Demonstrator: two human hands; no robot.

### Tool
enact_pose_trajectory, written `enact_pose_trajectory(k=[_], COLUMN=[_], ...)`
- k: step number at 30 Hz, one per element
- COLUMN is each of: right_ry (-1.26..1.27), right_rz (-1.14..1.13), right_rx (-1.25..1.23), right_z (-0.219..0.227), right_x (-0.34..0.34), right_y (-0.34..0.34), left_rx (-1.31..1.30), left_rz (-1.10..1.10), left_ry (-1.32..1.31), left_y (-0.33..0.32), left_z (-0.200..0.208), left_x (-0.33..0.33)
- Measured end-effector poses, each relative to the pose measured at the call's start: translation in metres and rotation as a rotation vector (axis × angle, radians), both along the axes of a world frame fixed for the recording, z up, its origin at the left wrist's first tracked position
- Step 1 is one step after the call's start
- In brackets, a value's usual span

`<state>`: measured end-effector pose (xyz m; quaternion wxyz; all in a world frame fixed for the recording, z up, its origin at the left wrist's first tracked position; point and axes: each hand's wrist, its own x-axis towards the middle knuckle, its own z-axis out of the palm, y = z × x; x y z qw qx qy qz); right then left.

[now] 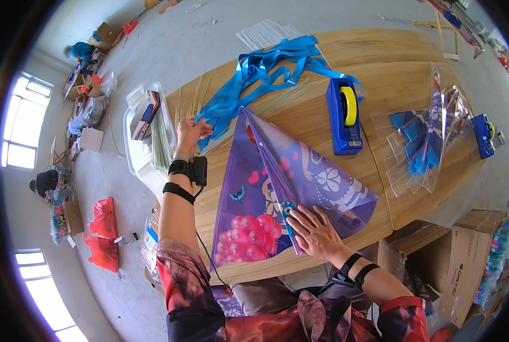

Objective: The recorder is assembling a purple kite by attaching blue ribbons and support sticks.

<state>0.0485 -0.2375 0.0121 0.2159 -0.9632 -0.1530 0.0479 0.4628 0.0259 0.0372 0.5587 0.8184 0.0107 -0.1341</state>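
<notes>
A purple kite sheet point(249, 188), folded into a triangle and printed with pink balloons and hearts, lies on the wooden table in front of me. My right hand point(320, 233) rests flat on its lower fold, fingers stretched out, beside a small teal strip point(287, 211). Farther left, my left hand point(193, 132) has its fingers closed on the end of a blue ribbon point(226, 108). The ribbon belongs to a loose heap spreading toward the table's far edge. A blue tape dispenser point(345, 122) with a yellow roll stands right of the sheet's tip.
Thin rods point(190, 97) lie near the ribbons. A white tray point(133, 154) at the left holds a box and more rods. Clear-wrapped folded kites point(425, 137) and a second dispenser point(483, 137) are at the right. Cardboard boxes point(417, 251) stand below; two people are at far left.
</notes>
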Motion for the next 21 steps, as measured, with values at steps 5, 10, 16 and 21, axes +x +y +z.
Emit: enact_pose_trajectory(k=[5,10,16,21], right_ry=[-0.016,-0.024,-0.023,-0.032], right_rz=[0.004,0.002,0.001,-0.005], right_rx=[0.013,0.016,0.018,0.015], right_z=[0.002,0.001,0.0,0.0], right_x=[0.001,0.001,0.001,0.0], right_y=[0.001,0.001,0.002,0.001], left_rx=[0.227,0.527,0.469,0.264], left_rz=[-0.011,-0.032,-0.058,0.029], left_ry=[-0.153,-0.362,-0.346,-0.257], left_y=[0.014,0.022,0.023,0.011], left_z=[-0.012,-0.019,-0.015,-0.006], left_x=[0.012,0.023,0.022,0.013])
